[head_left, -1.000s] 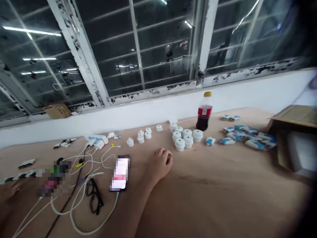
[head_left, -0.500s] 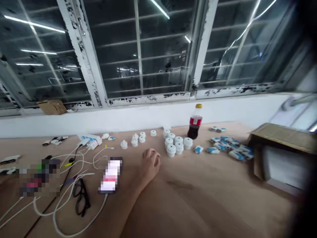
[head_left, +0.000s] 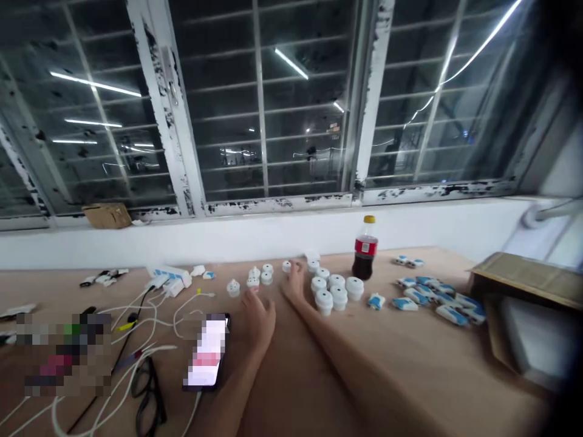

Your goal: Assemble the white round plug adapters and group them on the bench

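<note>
My left hand [head_left: 259, 320] is over the table with its thumb apart from the fingers. Its fingertips are just in front of a small white round piece with holes in its top [head_left: 252, 281], part of a small cluster; I cannot tell whether they touch. Further back, my right hand [head_left: 294, 283] reaches to a lone small white round piece [head_left: 286, 266]. Its bent fingers are beside this piece, with no firm grip visible. Right of that forearm stand several larger white round stacked pieces [head_left: 336, 281]. Another white piece with a holed top [head_left: 233, 287] sits left of the cluster.
A cola bottle [head_left: 365, 249] stands behind the white stacks. Blue-and-white pieces [head_left: 428, 291] lie to the right, near an open cardboard box [head_left: 514, 285]. A phone [head_left: 207, 352], black glasses [head_left: 148, 397], white cables and a power strip [head_left: 175, 276] are on the left.
My right hand has come into view and reached the lone white piece at the back. My left hand has shifted left towards the small cluster, its thumb now apart. The view has tilted up.
</note>
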Demonstrator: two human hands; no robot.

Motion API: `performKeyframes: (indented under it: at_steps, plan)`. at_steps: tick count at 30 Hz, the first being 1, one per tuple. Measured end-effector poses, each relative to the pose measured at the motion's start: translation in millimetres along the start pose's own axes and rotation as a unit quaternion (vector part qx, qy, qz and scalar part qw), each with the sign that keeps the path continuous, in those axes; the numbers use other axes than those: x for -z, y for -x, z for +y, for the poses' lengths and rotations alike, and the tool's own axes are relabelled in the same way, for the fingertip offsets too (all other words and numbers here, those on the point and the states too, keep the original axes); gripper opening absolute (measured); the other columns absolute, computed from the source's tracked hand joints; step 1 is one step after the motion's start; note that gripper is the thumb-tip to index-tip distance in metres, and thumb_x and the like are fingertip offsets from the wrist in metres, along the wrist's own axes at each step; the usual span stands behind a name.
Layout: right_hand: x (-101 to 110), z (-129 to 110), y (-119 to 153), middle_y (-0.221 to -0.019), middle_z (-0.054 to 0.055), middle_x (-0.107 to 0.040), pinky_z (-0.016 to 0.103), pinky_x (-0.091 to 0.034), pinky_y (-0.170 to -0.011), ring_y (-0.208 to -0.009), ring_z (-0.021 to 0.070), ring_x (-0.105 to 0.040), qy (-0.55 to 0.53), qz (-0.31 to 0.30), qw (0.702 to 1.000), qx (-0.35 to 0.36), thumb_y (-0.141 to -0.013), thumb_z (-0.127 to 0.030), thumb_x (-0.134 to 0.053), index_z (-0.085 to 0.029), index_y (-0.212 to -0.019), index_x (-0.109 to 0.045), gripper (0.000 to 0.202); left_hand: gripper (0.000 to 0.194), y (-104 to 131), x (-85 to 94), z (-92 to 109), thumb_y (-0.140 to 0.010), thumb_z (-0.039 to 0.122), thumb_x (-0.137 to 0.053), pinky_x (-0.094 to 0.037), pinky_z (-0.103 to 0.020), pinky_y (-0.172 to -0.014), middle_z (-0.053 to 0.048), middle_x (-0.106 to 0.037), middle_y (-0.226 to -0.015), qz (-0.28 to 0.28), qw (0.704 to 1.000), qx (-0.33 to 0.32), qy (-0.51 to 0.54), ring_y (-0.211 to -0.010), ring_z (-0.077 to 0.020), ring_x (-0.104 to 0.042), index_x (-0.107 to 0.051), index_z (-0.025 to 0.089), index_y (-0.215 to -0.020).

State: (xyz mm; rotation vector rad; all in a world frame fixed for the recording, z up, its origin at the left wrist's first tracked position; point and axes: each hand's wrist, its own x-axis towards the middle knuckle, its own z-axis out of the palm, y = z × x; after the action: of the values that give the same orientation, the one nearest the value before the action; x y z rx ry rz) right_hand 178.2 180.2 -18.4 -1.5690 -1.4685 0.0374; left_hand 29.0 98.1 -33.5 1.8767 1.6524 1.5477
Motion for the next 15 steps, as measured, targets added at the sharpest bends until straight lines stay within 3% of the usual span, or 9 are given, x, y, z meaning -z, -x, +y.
performKeyframes:
  at_steps: [4, 7, 10, 13, 15]
  plan:
    - [-4.5, 5.6, -18.3, -0.162, 0.026, -0.049, 0.053, -0.045, -0.117, -0.137, 0.0399, -0.059, 0.059, -0.044, 0.994, -0.082, -0.093, -0.008, -0.058, -0.013, -0.154, -0.055, 0.061, 0.061, -12.3, -5.9, -7.0, -0.091, 0.015, -0.060, -0.044, -0.056, -0.122, -0.022, -0.057, -0.150, 0.028, 0.999, 0.037, -0.023, -0.145, -0.0366, -0.053, -0.042, 0.016, -0.150]
    - [-1.2, 0.6, -21.4, -0.151, 0.016, -0.062, 0.052, -0.050, -0.113, -0.130, 0.0322, -0.065, 0.076, -0.073, 0.992, -0.076, -0.103, -0.024, -0.067, -0.019, -0.142, -0.065, 0.040, 0.063, -27.1, -13.7, -13.3, -0.094, 0.017, -0.059, -0.043, -0.055, -0.123, -0.026, -0.055, -0.154, 0.024, 0.998, 0.046, -0.041, -0.147, -0.0378, -0.053, -0.040, 0.011, -0.153]
    - [5.9, -4.3, -9.9, -0.138, 0.009, -0.068, 0.051, -0.055, -0.107, -0.120, 0.0273, -0.068, 0.076, -0.091, 0.992, -0.049, -0.106, -0.037, -0.069, -0.019, -0.133, -0.068, 0.032, 0.053, -37.9, -18.8, -15.8, -0.097, 0.022, -0.058, -0.047, -0.056, -0.117, -0.027, -0.062, -0.146, 0.015, 0.997, 0.056, -0.055, -0.141, -0.0398, -0.059, -0.048, 0.009, -0.147]
    - [18.7, -7.6, 17.8, -0.130, 0.011, -0.070, 0.044, -0.055, -0.106, -0.115, 0.0269, -0.070, 0.056, -0.120, 0.991, 0.000, -0.104, -0.019, -0.063, -0.018, -0.124, -0.072, 0.021, 0.039, -39.9, -18.2, -14.7, -0.099, 0.030, -0.059, -0.048, -0.059, -0.113, -0.025, -0.070, -0.130, -0.006, 0.995, 0.065, -0.069, -0.132, -0.0415, -0.064, -0.059, 0.011, -0.134]
    - [32.4, -9.8, 41.9, -0.130, 0.011, -0.069, 0.039, -0.053, -0.108, -0.117, 0.0270, -0.070, 0.030, -0.145, 0.988, 0.049, -0.102, -0.011, -0.057, -0.020, -0.124, -0.073, 0.028, 0.032, -38.0, -15.1, -12.9, -0.098, 0.031, -0.061, -0.046, -0.060, -0.113, -0.023, -0.073, -0.125, -0.028, 0.995, 0.062, -0.069, -0.131, -0.0416, -0.064, -0.063, 0.014, -0.126]
